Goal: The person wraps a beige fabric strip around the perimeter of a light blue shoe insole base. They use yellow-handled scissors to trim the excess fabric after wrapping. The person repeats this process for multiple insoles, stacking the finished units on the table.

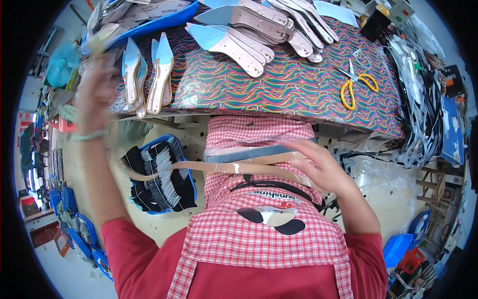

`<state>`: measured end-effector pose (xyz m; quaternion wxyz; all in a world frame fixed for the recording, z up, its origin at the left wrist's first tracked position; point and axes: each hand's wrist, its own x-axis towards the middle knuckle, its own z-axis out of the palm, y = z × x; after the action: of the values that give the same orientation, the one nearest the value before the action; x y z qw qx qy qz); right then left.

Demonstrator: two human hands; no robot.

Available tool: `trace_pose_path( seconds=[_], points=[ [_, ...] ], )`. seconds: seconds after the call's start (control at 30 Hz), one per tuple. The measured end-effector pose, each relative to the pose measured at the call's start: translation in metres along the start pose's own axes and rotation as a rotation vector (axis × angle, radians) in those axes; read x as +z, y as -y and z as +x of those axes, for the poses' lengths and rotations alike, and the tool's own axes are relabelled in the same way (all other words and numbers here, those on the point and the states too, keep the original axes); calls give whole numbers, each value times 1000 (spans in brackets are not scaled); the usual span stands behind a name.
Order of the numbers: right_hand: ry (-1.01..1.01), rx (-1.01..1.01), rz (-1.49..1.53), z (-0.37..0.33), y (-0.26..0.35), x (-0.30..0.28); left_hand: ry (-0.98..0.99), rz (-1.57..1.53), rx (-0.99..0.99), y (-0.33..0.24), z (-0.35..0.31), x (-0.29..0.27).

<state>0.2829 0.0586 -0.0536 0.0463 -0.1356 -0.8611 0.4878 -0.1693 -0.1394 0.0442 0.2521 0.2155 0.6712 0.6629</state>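
Note:
My left hand [94,94], smeared by motion, is raised at the far left near the blue tray [149,27]; whether it holds anything cannot be made out. Over my lap, my right hand [323,167] has its fingers stretched out at the right ends of some long strips. One tan strip [224,167] runs leftward off my lap and curves, blurred, over a basket. Beside it lie a dark grey-blue strip [244,155] and clear plastic. Paired shoe insoles, pinkish with blue tips, rest on the table: one small stack [133,77] and another stack [162,74] near my left hand.
More insole stacks [244,47] cover the back of the patterned table [294,94]. Yellow-handled scissors [353,82] lie open at the right. A blue basket [186,184] of black and grey pieces stands below the table's left front. Dark and clear strips [411,104] hang at the right end.

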Motion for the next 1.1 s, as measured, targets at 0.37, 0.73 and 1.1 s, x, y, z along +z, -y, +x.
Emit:
trace_pose_path(
  seconds=[0.37, 0.73, 1.1],
  points=[
    [-330, 192, 1309, 144, -3, 5, 663, -211, -449, 127, -116, 210],
    [-431, 259, 1043, 158, -41, -20, 134, 154, 121, 152, -38, 246],
    [-548, -215, 22, 227, -87, -29, -163, 1043, 341, 187, 4, 284]
  ],
)
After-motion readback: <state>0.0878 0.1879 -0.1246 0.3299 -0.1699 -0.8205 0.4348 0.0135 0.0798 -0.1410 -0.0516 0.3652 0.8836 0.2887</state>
